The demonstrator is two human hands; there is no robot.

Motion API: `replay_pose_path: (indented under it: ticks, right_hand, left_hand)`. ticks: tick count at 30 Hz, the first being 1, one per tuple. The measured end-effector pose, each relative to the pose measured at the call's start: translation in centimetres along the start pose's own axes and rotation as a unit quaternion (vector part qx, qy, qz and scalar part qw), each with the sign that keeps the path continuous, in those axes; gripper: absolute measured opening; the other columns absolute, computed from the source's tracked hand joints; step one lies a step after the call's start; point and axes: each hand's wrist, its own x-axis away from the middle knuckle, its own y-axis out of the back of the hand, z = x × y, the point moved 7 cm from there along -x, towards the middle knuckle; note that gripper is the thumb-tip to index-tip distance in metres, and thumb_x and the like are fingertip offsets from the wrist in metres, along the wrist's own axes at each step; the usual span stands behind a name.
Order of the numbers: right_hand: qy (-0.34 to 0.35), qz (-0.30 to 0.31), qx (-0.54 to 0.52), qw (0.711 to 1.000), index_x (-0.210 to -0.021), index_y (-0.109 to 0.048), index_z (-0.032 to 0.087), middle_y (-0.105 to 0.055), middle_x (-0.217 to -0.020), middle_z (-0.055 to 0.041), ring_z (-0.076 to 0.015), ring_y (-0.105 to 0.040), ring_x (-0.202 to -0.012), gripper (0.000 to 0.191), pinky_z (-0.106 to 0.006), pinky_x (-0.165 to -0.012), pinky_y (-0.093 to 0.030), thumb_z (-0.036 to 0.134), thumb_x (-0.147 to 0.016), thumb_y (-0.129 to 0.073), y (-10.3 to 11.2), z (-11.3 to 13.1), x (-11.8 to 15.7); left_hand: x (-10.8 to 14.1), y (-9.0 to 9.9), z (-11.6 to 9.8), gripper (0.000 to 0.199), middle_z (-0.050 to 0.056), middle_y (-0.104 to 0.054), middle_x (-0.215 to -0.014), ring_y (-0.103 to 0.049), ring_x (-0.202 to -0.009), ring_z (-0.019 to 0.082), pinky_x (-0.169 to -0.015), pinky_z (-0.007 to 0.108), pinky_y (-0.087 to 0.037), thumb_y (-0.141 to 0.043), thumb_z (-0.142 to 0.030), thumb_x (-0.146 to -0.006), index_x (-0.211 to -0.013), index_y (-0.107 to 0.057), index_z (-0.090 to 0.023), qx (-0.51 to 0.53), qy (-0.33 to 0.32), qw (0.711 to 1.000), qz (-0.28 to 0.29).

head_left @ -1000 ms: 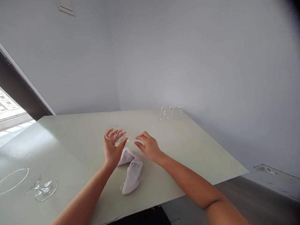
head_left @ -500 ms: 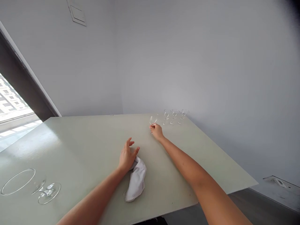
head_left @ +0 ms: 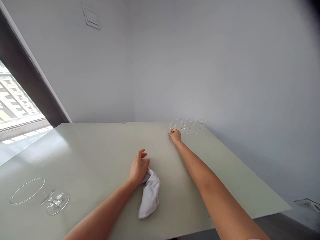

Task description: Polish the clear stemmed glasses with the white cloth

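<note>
At the far right part of the table, my right hand (head_left: pixel 175 135) is closed on the stem of a small stemmed glass (head_left: pixel 173 125), whose bowl stands above my fingers. Just right of it is a row of similar clear glasses (head_left: pixel 192 123). My left hand (head_left: pixel 139 166) hovers or rests near the middle, fingers apart and slightly curled. Beside and partly beneath its thumb side lies a crumpled white cloth (head_left: pixel 150 196); whether the palm touches it is hidden.
The pale glossy table (head_left: pixel 100 160) meets grey walls at the back. A larger stemmed glass (head_left: pixel 58 202) is at the near left, its wide rim toward the left edge. A window (head_left: pixel 17 100) is at the left.
My right hand has carried the small glass closer to the row of glasses. My left hand stays beside the cloth, its fingers slightly more curled. The view has shifted a little.
</note>
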Motion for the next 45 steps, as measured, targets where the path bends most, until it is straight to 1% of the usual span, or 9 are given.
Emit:
replay_pose_path:
  ticks: [6, 11, 16, 19, 24, 28, 32, 37, 45]
  right_hand:
    - [0.013, 0.012, -0.017, 1.0, -0.105, -0.054, 0.016, -0.058, -0.095, -0.0071, -0.014, -0.055, -0.072, 0.032, -0.025, -0.062, -0.042, 0.032, -0.078, -0.047, 1.8, 0.5, 5.2]
    - [0.052, 0.213, -0.032, 0.975, -0.073, -0.06, 0.015, -0.057, -0.062, -0.0019, -0.0101, -0.046, -0.047, 0.039, -0.024, -0.048, -0.035, 0.05, -0.077, -0.044, -0.2, 2.5, 14.3]
    - [0.175, 0.355, 0.088, 0.914, -0.07, -0.057, 0.019, -0.056, -0.063, 0.0016, -0.0098, -0.043, -0.051, 0.027, -0.023, -0.049, -0.029, 0.046, -0.069, -0.057, -3.0, 5.6, 22.7]
    - [0.183, 0.339, 0.151, 0.91, -0.058, -0.046, 0.018, -0.042, -0.052, 0.0052, -0.0082, -0.033, -0.048, 0.022, -0.023, -0.047, -0.023, 0.036, -0.068, -0.056, -3.7, 5.7, 24.0]
    - [0.14, 0.361, 0.012, 0.922, -0.063, -0.048, 0.017, -0.043, -0.057, 0.0053, -0.0096, -0.038, -0.055, 0.021, -0.022, -0.051, -0.028, 0.036, -0.069, -0.054, -3.5, 4.9, 23.3]
    - [0.012, 0.397, -0.153, 0.905, -0.075, -0.055, 0.016, -0.055, -0.066, 0.0016, -0.0132, -0.049, -0.062, 0.028, -0.025, -0.057, -0.037, 0.041, -0.066, -0.061, -3.0, 3.5, 22.7]
    - [-0.081, 0.4, -0.302, 0.862, -0.079, -0.057, 0.018, -0.06, -0.069, 0.001, -0.0137, -0.053, -0.061, 0.03, -0.025, -0.059, -0.041, 0.038, -0.061, -0.07, -3.1, 3.5, 22.9]
    - [-0.124, 0.379, -0.405, 0.823, -0.08, -0.059, 0.019, -0.062, -0.066, 0.0019, -0.013, -0.055, -0.058, 0.027, -0.026, -0.057, -0.043, 0.032, -0.06, -0.073, -3.4, 3.8, 22.7]
    - [-0.137, 0.327, -0.391, 0.849, -0.078, -0.06, 0.018, -0.065, -0.068, -0.0029, -0.0196, -0.06, -0.064, 0.026, -0.031, -0.057, -0.045, 0.039, -0.063, -0.067, -2.4, 2.7, 21.4]
  left_hand:
    - [-0.1, 0.0, 0.0, 0.039, 0.003, -0.058, -0.104, -0.055, -0.094, 0.015, -0.086, 0.032, -0.042, -0.049, -0.025, -0.076, -0.115, -0.042, -0.025, 0.002, -0.017, 1.0, -0.012]
    - [0.3, 0.4, -0.5, 0.037, 0.005, -0.058, -0.102, -0.054, -0.095, 0.015, -0.085, 0.034, -0.043, -0.049, -0.021, -0.076, -0.113, -0.043, -0.023, 0.009, -0.053, 0.997, -0.052]
    - [1.9, 2.7, -4.6, 0.029, 0.005, -0.057, -0.102, -0.051, -0.1, 0.016, -0.088, 0.036, -0.041, -0.046, -0.013, -0.077, -0.105, -0.048, -0.021, -0.004, -0.203, 0.97, -0.138]
    - [3.7, 5.0, -8.1, 0.024, 0.005, -0.057, -0.099, -0.051, -0.097, 0.015, -0.085, 0.034, -0.042, -0.045, -0.012, -0.079, -0.101, -0.05, -0.02, 0.02, -0.26, 0.95, -0.174]
    - [9.0, 9.9, -11.6, 0.022, 0.007, -0.055, -0.099, -0.052, -0.092, 0.015, -0.079, 0.032, -0.043, -0.047, -0.015, -0.081, -0.102, -0.05, -0.02, 0.069, -0.3, 0.919, -0.245]
    - [14.6, 15.6, -7.5, 0.014, 0.005, -0.05, -0.094, -0.05, -0.093, 0.016, -0.084, 0.036, -0.04, -0.054, -0.02, -0.078, -0.088, -0.046, -0.019, 0.079, -0.278, 0.841, -0.457]
    - [17.6, 21.2, 1.4, 0.034, 0.005, -0.047, -0.105, -0.049, -0.094, 0.015, -0.083, 0.035, -0.04, -0.064, -0.027, -0.07, -0.096, -0.043, -0.02, 0.071, -0.091, 0.778, -0.618]
    - [15.8, 24.3, 8.8, 0.072, 0.009, -0.046, -0.12, -0.044, -0.111, 0.02, -0.091, 0.036, -0.037, -0.068, -0.032, -0.062, -0.125, -0.033, -0.022, 0.126, 0.13, 0.839, -0.513]
    - [12.5, 23.2, 9.5, 0.051, 0.005, -0.063, -0.098, -0.058, -0.089, 0.018, -0.08, 0.033, -0.043, -0.06, -0.043, -0.066, -0.111, -0.053, -0.02, 0.101, 0.174, 0.9, -0.388]
